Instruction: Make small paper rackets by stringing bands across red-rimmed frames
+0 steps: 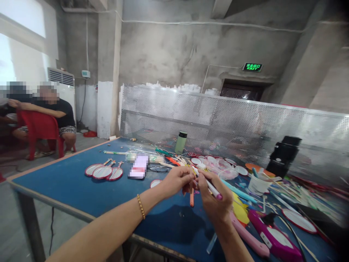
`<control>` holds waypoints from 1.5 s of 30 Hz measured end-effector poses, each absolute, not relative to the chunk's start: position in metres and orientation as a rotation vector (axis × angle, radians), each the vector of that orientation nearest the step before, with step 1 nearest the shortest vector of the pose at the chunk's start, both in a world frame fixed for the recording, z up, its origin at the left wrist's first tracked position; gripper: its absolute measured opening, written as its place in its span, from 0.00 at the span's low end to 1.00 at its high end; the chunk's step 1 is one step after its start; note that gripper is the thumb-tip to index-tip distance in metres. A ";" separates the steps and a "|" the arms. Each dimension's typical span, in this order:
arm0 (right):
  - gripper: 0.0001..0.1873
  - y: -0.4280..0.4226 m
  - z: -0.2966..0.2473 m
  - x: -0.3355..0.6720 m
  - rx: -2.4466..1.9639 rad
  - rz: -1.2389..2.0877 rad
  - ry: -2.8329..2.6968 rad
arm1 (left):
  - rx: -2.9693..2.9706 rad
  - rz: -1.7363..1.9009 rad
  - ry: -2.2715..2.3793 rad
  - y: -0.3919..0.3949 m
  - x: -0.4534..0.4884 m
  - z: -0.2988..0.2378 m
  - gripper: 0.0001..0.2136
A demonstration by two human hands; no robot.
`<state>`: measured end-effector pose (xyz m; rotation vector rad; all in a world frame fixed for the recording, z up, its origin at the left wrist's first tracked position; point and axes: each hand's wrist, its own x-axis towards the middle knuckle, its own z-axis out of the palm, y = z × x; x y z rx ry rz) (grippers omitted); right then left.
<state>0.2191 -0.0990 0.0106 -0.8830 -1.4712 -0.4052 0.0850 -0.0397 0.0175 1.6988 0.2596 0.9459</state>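
Observation:
My left hand (178, 181), with a gold bead bracelet on its wrist, is closed over the table. From under its fingers hangs a thin orange stick (192, 200), its upper part hidden. In my right hand (216, 200) is a white marker pen (212, 188) with a purple end, slanting up toward the left fingertips. The two hands nearly meet, and I cannot tell whether the pen touches the stick. Left of them on the blue table (120, 203) lie several small round rackets (102, 172) with red rims and a phone (139, 167).
A green bottle (180, 142) stands at the back, before a perforated metal panel (163, 109). To the right are a white tub (258, 185), a purple device (275, 236), a pink curved handle (249, 236) and heaped sticks. People sit at far left by a red chair (40, 125).

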 end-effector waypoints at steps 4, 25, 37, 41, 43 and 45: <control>0.06 -0.100 0.012 0.217 -0.852 -0.443 -1.491 | 1.698 0.945 0.256 -0.038 0.086 0.016 0.19; 0.05 -0.099 0.010 0.219 -0.889 -0.411 -1.469 | 1.684 0.946 0.245 -0.039 0.085 0.016 0.20; 0.05 -0.101 0.010 0.220 -0.905 -0.427 -1.464 | 1.662 0.968 0.260 -0.039 0.087 0.017 0.20; 0.05 -0.101 0.011 0.219 -0.895 -0.415 -1.470 | 1.664 0.962 0.241 -0.040 0.086 0.017 0.21; 0.05 -0.101 0.011 0.219 -0.899 -0.428 -1.460 | 1.662 0.962 0.251 -0.040 0.086 0.017 0.21; 0.05 -0.101 0.011 0.220 -0.910 -0.437 -1.451 | 1.662 0.959 0.261 -0.040 0.086 0.017 0.20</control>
